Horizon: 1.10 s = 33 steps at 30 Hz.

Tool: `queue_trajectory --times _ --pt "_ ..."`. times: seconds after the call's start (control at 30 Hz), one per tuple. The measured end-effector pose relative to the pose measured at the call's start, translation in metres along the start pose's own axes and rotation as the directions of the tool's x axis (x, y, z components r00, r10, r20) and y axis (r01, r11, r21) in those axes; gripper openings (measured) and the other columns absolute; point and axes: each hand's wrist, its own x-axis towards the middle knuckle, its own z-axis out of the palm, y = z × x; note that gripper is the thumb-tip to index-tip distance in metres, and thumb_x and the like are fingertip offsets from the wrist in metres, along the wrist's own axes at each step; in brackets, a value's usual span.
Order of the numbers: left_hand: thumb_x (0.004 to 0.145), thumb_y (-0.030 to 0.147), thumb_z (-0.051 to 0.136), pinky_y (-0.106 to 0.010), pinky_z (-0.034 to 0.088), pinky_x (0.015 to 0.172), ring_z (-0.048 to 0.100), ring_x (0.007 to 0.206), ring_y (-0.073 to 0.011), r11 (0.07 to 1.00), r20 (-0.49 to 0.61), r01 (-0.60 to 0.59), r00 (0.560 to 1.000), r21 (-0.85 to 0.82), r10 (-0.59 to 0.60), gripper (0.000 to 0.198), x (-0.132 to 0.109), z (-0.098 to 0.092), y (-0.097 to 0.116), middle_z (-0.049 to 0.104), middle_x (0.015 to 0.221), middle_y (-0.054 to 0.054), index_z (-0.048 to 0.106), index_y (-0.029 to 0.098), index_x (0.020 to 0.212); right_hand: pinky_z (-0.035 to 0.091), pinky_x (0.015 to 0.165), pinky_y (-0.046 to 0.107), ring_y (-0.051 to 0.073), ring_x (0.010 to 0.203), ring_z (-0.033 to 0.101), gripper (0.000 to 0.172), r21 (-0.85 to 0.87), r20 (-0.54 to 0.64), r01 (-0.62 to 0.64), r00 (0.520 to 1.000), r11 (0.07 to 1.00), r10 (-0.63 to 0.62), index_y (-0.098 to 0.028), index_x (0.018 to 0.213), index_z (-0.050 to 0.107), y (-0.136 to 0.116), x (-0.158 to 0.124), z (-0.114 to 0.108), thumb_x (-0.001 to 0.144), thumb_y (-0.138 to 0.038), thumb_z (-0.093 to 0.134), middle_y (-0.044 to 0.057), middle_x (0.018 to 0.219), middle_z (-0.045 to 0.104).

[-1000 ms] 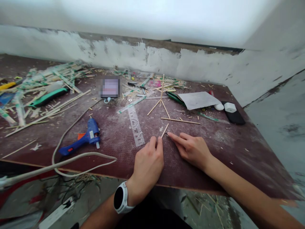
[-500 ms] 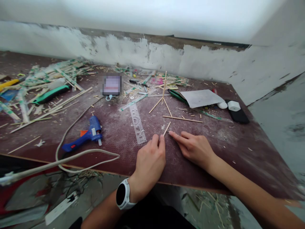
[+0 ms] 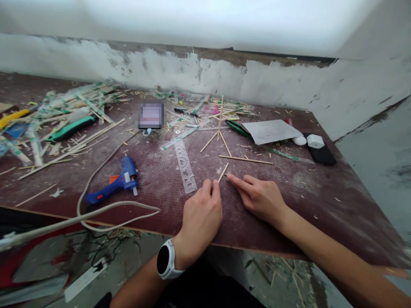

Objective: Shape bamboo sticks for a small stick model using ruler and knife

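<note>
left hand (image 3: 201, 211) is down on the table (image 3: 321, 201) near its front edge, knuckles up, fingers curled in close together. thumb and forefinger are pressed side by side right at the near end of the short stick (image 3: 222, 172). they touch it, but whether that end is actually pinched between them i cannot tell from this angle. there is a watch (image 3: 167, 260) on that wrist, hanging off the table's edge.

right hand (image 3: 261, 199) lies flat beside it, forefinger stretched out with its tip just beside the short stick's near end, the other fingers loose and spread. nothing is gripped that i can see. the two hands sit close, with a small gap between them.

the short stick itself lies flat on the table, angled away to the right from the left fingertips, just right of the clear ruler (image 3: 185, 164). beyond it a long stick (image 3: 245, 160) lies crosswise, and behind that a little stick tripod (image 3: 220, 128) stands upright.

over on the left is a blue glue gun (image 3: 117, 182) on its side, nozzle toward the ruler, its pale cable (image 3: 96, 214) looping along the front edge. farther left is a green utility knife (image 3: 69, 129) amid a heap of sticks and wrappers (image 3: 64, 107). far right, a grey sheet of paper (image 3: 269, 130) lies near a black phone (image 3: 323, 155).
</note>
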Motion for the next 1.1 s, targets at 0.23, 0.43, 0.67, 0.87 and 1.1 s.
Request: queue_trajectory --times 0.23,0.43,0.67,0.87,1.1 --pt "0.100 0.014 0.053 -0.025 0.056 0.066 0.069 0.087 -0.0181 1.000 0.009 0.000 1.000 -0.004 0.000 0.038 0.000 0.000 0.000 0.061 0.108 -0.009 0.057 0.014 0.138 0.025 0.053 0.028 0.011 0.060 0.060 0.047 -0.014 0.014 0.015 1.000 1.000 -0.015 -0.035 0.147 0.059 -0.001 0.000 -0.001 0.103 -0.028 0.045 0.002 0.089 0.073" --pt "0.100 0.014 0.052 -0.026 0.056 0.064 0.069 0.085 -0.0185 1.000 -0.008 -0.011 1.000 0.010 0.011 0.038 0.000 0.001 0.000 0.062 0.106 -0.008 0.058 0.013 0.138 0.025 0.053 0.029 0.012 0.061 0.061 0.047 -0.020 0.018 0.014 1.000 1.000 -0.013 -0.036 0.148 0.057 0.001 0.000 0.001 0.103 -0.028 0.045 0.001 0.089 0.073" --pt "0.099 0.014 0.053 -0.027 0.057 0.067 0.070 0.088 -0.0192 1.000 0.018 -0.013 1.000 -0.014 0.013 0.039 0.001 -0.001 0.000 0.061 0.108 -0.009 0.056 0.013 0.138 0.025 0.053 0.030 0.014 0.061 0.061 0.052 -0.063 0.119 0.033 0.993 0.997 -0.026 -0.034 0.149 0.056 -0.003 0.003 -0.009 0.099 -0.024 0.046 0.004 0.092 0.074" --pt "0.100 0.013 0.052 -0.026 0.057 0.067 0.069 0.088 -0.0191 1.000 0.036 0.007 0.999 -0.019 -0.007 0.039 0.001 -0.002 0.000 0.060 0.108 -0.009 0.056 0.014 0.139 0.025 0.054 0.029 0.013 0.061 0.061 0.049 -0.054 0.106 0.037 0.994 0.998 -0.031 -0.035 0.147 0.058 0.001 0.003 -0.008 0.100 -0.027 0.047 0.004 0.093 0.075" --pt "0.098 0.011 0.054 -0.023 0.055 0.063 0.069 0.085 -0.0171 0.999 0.018 0.003 1.000 -0.044 -0.002 0.051 -0.001 0.001 -0.003 0.058 0.109 -0.007 0.051 0.023 0.147 0.025 0.054 0.030 0.012 0.060 0.060 0.045 -0.026 -0.025 0.026 0.999 0.999 -0.027 -0.034 0.146 0.060 0.005 0.001 0.003 0.104 -0.030 0.044 0.002 0.087 0.073"
